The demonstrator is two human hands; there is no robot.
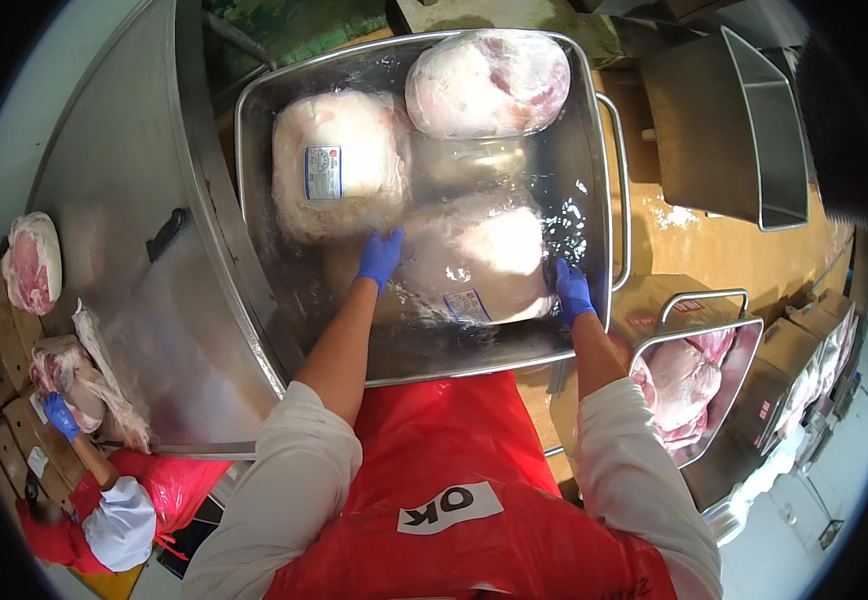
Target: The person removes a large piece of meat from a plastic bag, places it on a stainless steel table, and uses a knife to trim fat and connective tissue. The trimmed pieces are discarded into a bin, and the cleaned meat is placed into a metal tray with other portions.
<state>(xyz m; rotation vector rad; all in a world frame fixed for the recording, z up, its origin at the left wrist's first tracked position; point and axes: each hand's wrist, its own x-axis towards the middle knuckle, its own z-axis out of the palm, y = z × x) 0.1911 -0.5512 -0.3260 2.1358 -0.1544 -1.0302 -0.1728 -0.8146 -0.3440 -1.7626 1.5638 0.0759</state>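
A large vacuum-packed piece of meat (494,250) with a white label lies partly under water in a metal tub (339,355). My left hand (381,257), in a blue glove, grips its left side, fingers partly hidden by water and plastic. At its right edge my right hand (574,290), also blue-gloved, holds it with curled fingers. Farther left in the tub sits another labelled, vacuum-packed piece of meat (359,185). A third wrapped piece of meat (489,85) rests at the far right of the tub.
On the left stands a steel table (124,260) with a knife (166,235) on it. Beside it, a co-worker's gloved hand (60,415) touches raw meat (79,385). To the right are a metal bin of meat (679,385), cardboard boxes (789,360) and a tilted steel container (709,130).
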